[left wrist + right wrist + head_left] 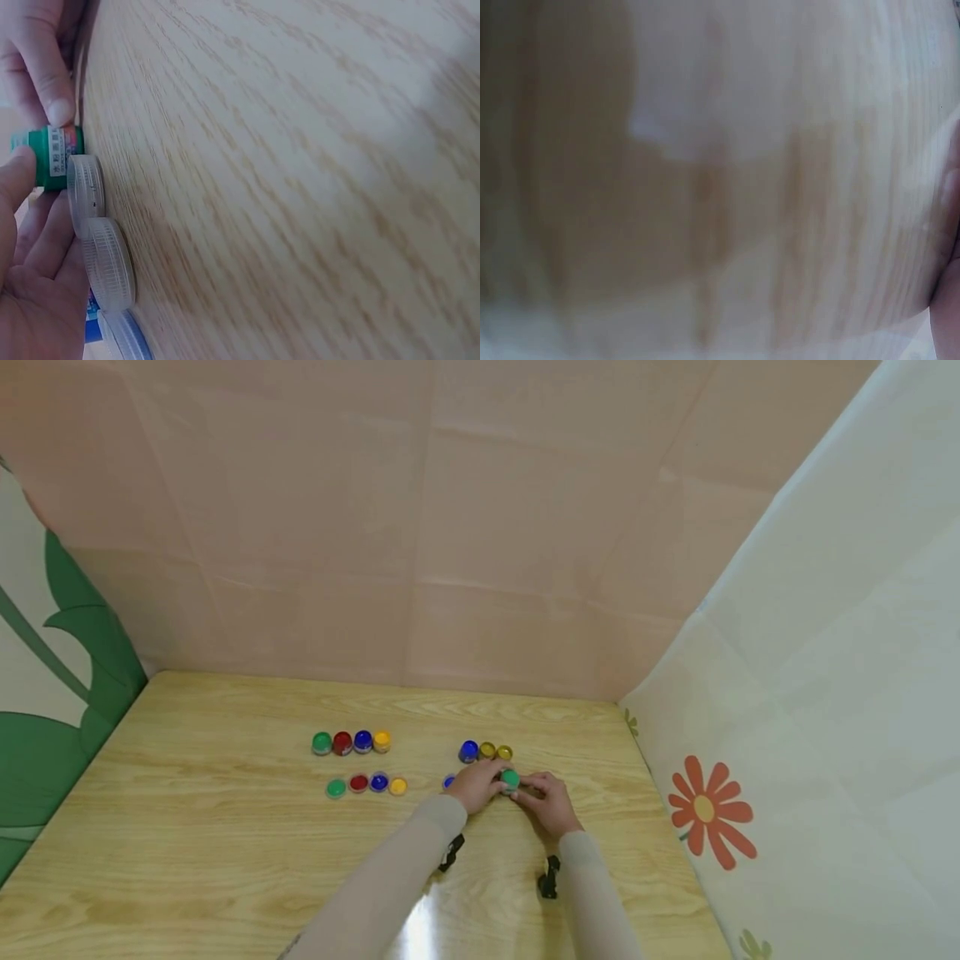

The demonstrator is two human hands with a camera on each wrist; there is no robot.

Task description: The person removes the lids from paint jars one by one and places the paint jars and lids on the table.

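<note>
A small green paint jar (510, 779) stands between the two hands on the table's right half; its label faces the left wrist view. My left hand (480, 787) grips this jar (56, 159), thumb on one side and fingers behind. From the right, my right hand (553, 803) pinches at the jar with thumb and finger. In the right wrist view only an edge of the right hand (946, 232) shows. Clear lids (109, 262) lie beside the left hand, mostly covered by it in the head view, where a blue one (448, 781) peeks out.
Behind the hands stand a blue jar (468, 751) and two yellow jars (487, 750). Left of them is a row of green, red, blue and orange jars (342, 742), with matching lids (359, 783) in front. A pink sheet (420, 527) backs the wooden table (225, 860).
</note>
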